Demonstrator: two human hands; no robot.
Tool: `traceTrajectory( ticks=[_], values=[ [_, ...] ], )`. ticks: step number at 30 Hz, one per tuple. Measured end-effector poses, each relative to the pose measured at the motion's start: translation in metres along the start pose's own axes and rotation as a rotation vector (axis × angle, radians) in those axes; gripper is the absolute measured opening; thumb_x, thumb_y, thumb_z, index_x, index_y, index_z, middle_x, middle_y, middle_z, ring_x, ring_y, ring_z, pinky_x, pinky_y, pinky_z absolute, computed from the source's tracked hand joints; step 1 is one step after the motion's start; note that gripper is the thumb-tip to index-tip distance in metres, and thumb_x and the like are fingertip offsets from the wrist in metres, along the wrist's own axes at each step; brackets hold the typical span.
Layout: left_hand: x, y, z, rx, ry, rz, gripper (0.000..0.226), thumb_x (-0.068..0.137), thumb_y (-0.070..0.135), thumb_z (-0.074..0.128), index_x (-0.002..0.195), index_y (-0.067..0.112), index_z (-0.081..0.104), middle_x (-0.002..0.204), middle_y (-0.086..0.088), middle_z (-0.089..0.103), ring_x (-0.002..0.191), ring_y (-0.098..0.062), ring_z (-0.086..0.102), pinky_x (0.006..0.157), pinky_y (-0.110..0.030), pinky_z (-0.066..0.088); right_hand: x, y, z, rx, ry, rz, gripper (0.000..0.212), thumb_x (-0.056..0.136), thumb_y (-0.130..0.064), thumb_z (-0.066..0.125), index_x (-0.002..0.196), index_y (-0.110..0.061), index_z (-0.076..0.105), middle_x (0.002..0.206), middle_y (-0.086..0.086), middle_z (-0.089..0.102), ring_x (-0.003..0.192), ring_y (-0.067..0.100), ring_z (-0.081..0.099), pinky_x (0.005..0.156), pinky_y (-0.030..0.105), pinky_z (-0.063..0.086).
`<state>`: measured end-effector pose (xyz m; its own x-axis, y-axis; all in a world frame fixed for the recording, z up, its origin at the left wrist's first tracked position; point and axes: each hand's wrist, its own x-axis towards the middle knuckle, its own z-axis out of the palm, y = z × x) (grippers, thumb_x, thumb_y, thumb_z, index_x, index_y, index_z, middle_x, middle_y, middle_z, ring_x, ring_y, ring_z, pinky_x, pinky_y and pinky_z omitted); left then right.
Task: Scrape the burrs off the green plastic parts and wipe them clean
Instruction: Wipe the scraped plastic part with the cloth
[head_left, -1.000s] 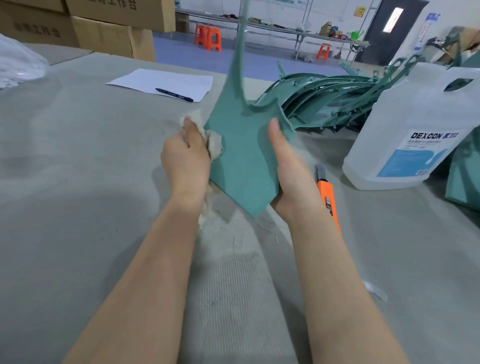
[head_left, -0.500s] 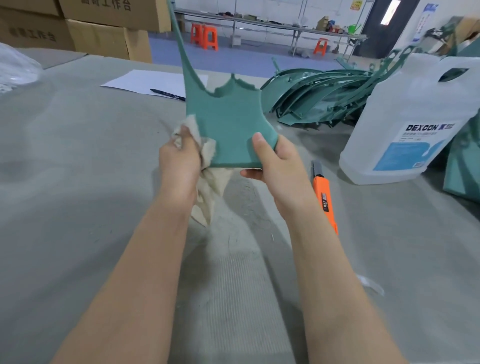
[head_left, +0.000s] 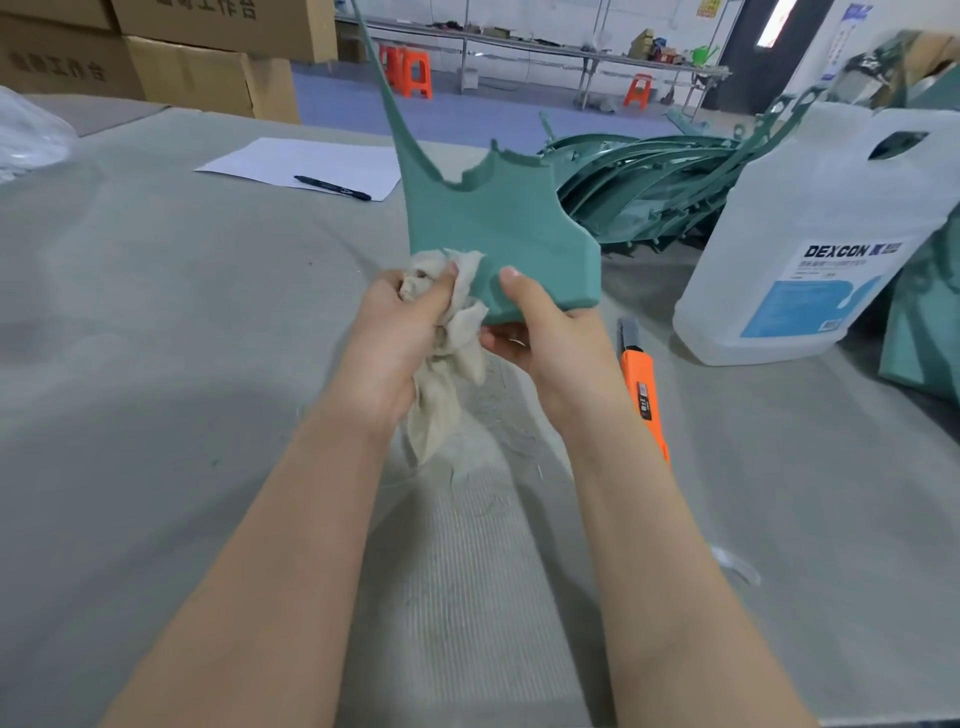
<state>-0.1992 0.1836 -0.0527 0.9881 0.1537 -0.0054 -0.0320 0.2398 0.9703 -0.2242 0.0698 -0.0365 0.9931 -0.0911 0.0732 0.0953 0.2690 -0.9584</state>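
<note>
A green plastic part (head_left: 493, 228) with a long thin arm rising to the upper left is held upright above the table. My right hand (head_left: 556, 338) grips its lower edge, thumb on the near face. My left hand (head_left: 400, 332) holds a crumpled beige rag (head_left: 447, 332) and presses it against the part's lower left corner. An orange utility knife (head_left: 644, 389) lies on the table just right of my right wrist. A pile of more green parts (head_left: 649, 182) lies behind.
A white DEXCON jug (head_left: 810, 244) stands at the right, with another green piece (head_left: 924, 322) beside it. A sheet of paper (head_left: 311, 166) with a black pen (head_left: 332, 188) lies at the back. Cardboard boxes (head_left: 208, 57) stand far left. The table (head_left: 156, 364) has a grey felt cover.
The part was turned so its thin arm swung from upright to the left and its broad end came down into my right hand. My left hand slid the rag down to the lower left corner.
</note>
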Motion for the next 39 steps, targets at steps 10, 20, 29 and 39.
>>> traceTrajectory(
  ticks=[10,20,29,39],
  values=[
    [0.014,-0.001,-0.012,-0.059,0.293,-0.040,0.029,0.101,0.029,0.044,0.106,0.012,0.066,0.107,-0.010,0.070,0.099,-0.029,0.067,0.092,-0.047,0.053,-0.012,0.006,0.020,-0.186,-0.032,-0.209,0.029,0.088,-0.017,0.069,0.066,-0.035,0.065,0.069,-0.025,0.068,0.071,-0.008,0.064,0.074,0.023,0.056],
    [0.011,0.015,-0.027,-0.507,0.414,0.062,0.043,0.103,0.046,0.028,0.103,0.015,0.058,0.103,-0.004,0.064,0.103,-0.026,0.065,0.094,-0.042,0.050,-0.001,-0.007,-0.006,0.069,0.151,-0.257,0.019,0.097,-0.014,0.055,0.091,-0.032,0.059,0.075,-0.023,0.071,0.076,-0.002,0.069,0.059,0.023,0.057],
    [-0.001,0.025,-0.013,-0.127,0.450,0.532,0.044,0.102,0.030,0.037,0.060,0.017,0.041,0.060,-0.007,0.047,0.062,-0.023,0.046,0.061,-0.035,0.036,-0.015,0.019,0.038,-0.230,-0.037,-0.133,0.031,0.088,-0.018,0.060,0.061,-0.031,0.067,0.084,0.011,0.072,0.091,0.035,0.068,0.078,0.058,0.055],
    [-0.002,0.011,-0.015,0.208,-0.126,0.095,0.114,0.063,0.059,0.077,0.151,0.025,0.014,0.149,0.004,0.041,0.129,-0.013,0.049,0.109,-0.039,0.039,-0.002,-0.002,0.001,0.167,0.111,-0.090,0.015,0.093,-0.010,0.058,0.100,-0.024,0.059,0.081,-0.007,0.072,0.073,0.008,0.071,0.057,0.029,0.056]
  ],
)
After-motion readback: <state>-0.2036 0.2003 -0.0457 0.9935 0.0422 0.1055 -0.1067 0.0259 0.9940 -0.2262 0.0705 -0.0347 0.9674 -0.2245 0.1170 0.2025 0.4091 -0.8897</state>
